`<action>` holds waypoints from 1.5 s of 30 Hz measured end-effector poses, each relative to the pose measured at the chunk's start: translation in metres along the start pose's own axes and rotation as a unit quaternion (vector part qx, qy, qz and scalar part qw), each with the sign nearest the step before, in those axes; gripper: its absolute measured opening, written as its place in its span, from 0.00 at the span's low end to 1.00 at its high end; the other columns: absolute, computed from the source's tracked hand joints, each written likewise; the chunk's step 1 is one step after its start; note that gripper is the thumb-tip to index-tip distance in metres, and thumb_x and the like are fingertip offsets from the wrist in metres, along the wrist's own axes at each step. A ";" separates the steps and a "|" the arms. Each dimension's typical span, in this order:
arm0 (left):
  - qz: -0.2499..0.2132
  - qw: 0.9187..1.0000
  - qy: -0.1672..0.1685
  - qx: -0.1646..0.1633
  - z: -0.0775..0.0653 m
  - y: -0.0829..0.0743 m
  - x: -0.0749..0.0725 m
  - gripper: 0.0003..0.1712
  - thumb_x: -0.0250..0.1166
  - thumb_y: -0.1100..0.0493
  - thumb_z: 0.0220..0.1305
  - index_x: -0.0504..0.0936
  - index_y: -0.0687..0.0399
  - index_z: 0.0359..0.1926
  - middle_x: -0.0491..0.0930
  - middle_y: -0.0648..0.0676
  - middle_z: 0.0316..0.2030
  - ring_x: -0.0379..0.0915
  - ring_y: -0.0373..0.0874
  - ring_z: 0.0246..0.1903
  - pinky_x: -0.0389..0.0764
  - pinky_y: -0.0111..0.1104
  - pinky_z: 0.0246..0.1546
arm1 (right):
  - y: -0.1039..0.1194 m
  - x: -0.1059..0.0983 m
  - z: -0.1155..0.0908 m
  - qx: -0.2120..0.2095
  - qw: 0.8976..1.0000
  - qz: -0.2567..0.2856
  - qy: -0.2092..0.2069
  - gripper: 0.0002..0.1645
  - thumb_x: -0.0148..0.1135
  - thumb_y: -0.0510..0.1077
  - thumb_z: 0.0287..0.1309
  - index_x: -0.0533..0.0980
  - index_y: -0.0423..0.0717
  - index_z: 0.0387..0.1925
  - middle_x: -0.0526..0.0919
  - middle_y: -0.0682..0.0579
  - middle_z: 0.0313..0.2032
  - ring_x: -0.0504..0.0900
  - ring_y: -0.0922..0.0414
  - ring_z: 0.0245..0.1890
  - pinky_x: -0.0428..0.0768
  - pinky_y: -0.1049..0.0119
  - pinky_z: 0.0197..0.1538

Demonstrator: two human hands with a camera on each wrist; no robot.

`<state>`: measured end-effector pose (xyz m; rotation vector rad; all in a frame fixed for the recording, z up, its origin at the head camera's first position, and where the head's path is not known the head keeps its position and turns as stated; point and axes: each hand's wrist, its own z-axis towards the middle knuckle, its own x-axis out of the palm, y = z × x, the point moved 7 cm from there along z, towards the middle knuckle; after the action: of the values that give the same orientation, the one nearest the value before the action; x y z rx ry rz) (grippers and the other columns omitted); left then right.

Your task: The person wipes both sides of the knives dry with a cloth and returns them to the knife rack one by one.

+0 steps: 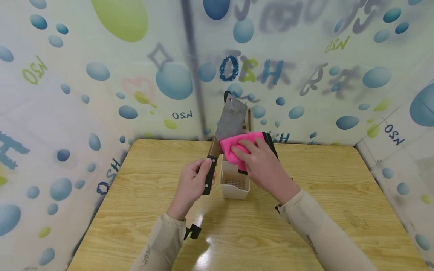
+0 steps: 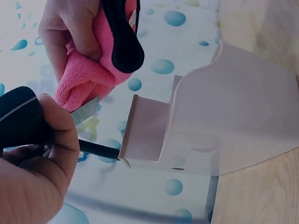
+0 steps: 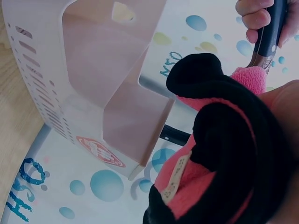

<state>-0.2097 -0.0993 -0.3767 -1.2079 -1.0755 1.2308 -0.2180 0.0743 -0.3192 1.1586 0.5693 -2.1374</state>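
In the head view my left hand [image 1: 192,181] grips the black riveted handle of a cleaver [image 1: 231,117]. Its wide grey blade tilts up and away, over the table. With my right hand [image 1: 263,165] I hold a folded pink cloth [image 1: 233,145] with black edging against the lower blade near the handle. The cloth hides part of the blade. Just beyond and below stands a pale knife holder [image 1: 234,193] with a slotted floor. Another black handle [image 2: 100,150] sticks out of the holder in the left wrist view.
The holder stands on a wooden table [image 1: 142,188], close to its back edge. A wall covering [image 1: 291,56] with blue and green spots rises behind and at both sides. A red label [image 3: 100,151] marks the holder's side.
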 end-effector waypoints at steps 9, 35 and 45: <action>0.018 1.000 0.020 0.015 -0.003 0.001 0.007 0.22 0.52 0.58 0.82 0.81 0.73 0.36 0.78 0.66 0.25 0.74 0.42 0.18 0.79 0.31 0.19 | -0.013 -0.004 0.001 0.009 1.000 -0.010 -0.004 0.22 0.67 0.32 0.57 0.85 0.43 0.55 0.86 0.40 0.51 0.81 0.42 0.52 0.77 0.49 0.56; 0.046 0.996 0.073 0.022 -0.014 0.000 0.014 0.23 0.52 0.54 0.82 0.81 0.66 0.33 0.77 0.57 0.22 0.75 0.43 0.19 0.79 0.34 0.19 | -0.073 -0.014 0.018 0.075 0.997 -0.010 0.001 0.26 0.63 0.29 0.55 0.82 0.37 0.57 0.85 0.35 0.53 0.80 0.40 0.56 0.76 0.45 0.54; 0.053 0.995 0.083 0.026 -0.015 0.002 0.014 0.23 0.51 0.54 0.83 0.81 0.67 0.35 0.78 0.58 0.23 0.75 0.43 0.19 0.80 0.35 0.19 | -0.082 -0.012 0.018 0.088 0.996 0.000 -0.003 0.26 0.58 0.28 0.56 0.81 0.34 0.57 0.84 0.33 0.53 0.80 0.39 0.56 0.75 0.43 0.54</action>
<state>-0.1941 -0.0861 -0.3804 -1.3170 -0.8603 1.2085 -0.2810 0.1252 -0.2935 1.2445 0.3834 -2.2271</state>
